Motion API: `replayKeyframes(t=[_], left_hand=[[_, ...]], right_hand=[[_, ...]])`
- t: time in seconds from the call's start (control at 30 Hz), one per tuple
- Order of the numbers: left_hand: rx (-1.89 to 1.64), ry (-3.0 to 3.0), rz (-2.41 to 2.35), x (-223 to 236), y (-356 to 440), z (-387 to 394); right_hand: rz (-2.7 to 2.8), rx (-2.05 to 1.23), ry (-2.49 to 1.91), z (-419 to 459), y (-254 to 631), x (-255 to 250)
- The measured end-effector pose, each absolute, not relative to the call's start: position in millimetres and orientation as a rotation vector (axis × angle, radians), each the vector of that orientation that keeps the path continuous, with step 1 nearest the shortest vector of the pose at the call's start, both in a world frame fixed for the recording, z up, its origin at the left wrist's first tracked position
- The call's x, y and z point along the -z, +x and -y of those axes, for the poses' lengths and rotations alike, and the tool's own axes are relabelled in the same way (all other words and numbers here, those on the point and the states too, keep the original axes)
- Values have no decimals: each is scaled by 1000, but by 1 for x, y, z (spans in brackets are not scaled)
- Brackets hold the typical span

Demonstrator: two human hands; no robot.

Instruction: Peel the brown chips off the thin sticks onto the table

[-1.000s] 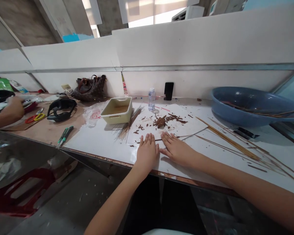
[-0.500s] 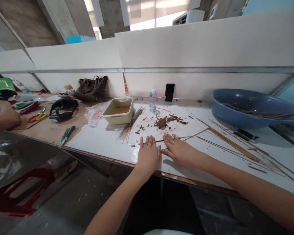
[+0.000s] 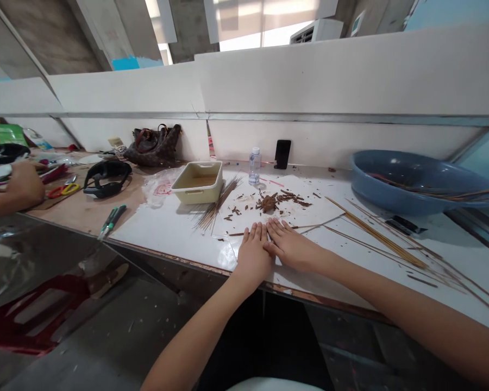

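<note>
My left hand lies flat with outstretched fingers on a thin brown-coated stick near the table's front edge. Right beside it, my right hand is flat too, its fingers over the same stick and its thumb touching my left hand. The stick shows at both sides of the hands; its middle is hidden under them. Just beyond the fingertips sits a crumbly brown lump, with dark brown broken pieces scattered around it on the white board.
Left of the lump stand a cream tub and a bundle of thin sticks. A water bottle and phone are behind. To the right lie long sticks and a blue basin. A co-worker's hand is far left.
My left hand has slid right until it meets my right hand, which has moved slightly left. Both stay flat on the stick. The co-worker's hand at far left has shifted.
</note>
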State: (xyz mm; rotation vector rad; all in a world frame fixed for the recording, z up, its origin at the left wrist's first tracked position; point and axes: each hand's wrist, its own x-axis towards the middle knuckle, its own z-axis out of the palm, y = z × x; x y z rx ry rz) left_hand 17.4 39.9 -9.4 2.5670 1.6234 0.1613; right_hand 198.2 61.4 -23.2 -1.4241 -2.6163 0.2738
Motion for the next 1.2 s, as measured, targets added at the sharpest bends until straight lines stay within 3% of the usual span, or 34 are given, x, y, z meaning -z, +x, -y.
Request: replayKeyframes(t=[0.37, 0.67, 1.2], left_hand=[[-124, 2547, -1652, 3, 23, -75], [-209, 2600, -1647, 20, 21, -52], [-110, 2662, -1664, 3, 20, 1]], right_hand=[[2596, -309, -1549, -96, 190, 22], [2617, -336, -1425, -66, 197, 16], [2655, -313, -1382, -23, 204, 10]])
